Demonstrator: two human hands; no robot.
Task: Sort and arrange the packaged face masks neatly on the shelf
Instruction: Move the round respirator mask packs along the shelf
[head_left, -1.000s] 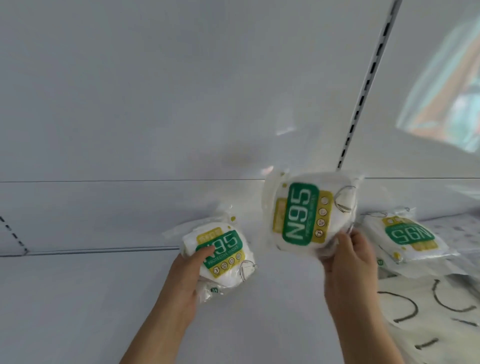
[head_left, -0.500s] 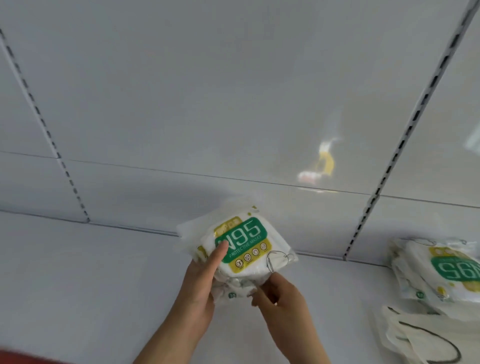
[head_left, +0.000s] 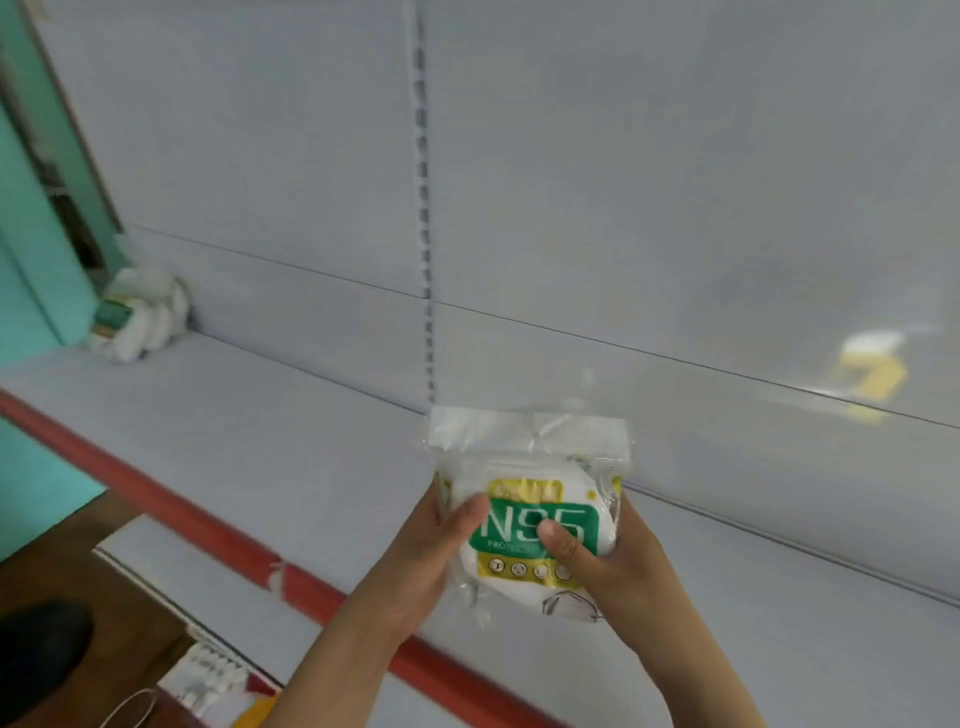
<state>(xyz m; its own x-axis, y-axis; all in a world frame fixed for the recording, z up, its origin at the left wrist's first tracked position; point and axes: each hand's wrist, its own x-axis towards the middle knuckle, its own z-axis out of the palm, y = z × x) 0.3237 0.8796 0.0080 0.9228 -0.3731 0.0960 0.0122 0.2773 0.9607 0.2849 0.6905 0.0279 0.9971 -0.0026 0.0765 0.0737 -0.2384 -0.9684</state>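
I hold a clear-wrapped pack of white N95 face masks (head_left: 530, 467) upright above the grey shelf (head_left: 291, 447), its green and yellow label facing me. My left hand (head_left: 431, 545) grips its left side, thumb across the label. My right hand (head_left: 597, 561) grips its right side, thumb pressed on the label's middle. At the shelf's far left end stands another bunch of white mask packs (head_left: 143, 317) against the back corner.
The shelf has a red front edge (head_left: 208, 525) and a grey back panel with a slotted upright (head_left: 423, 208). A lower shelf (head_left: 208, 587) sticks out below. A teal wall (head_left: 31, 291) borders the left. A dark shoe (head_left: 41, 639) shows on the brown floor.
The view has swung left, so the right-hand pile of masks has left the frame. Both hands carried the stacked packs leftward along the shelf and turned them upright.
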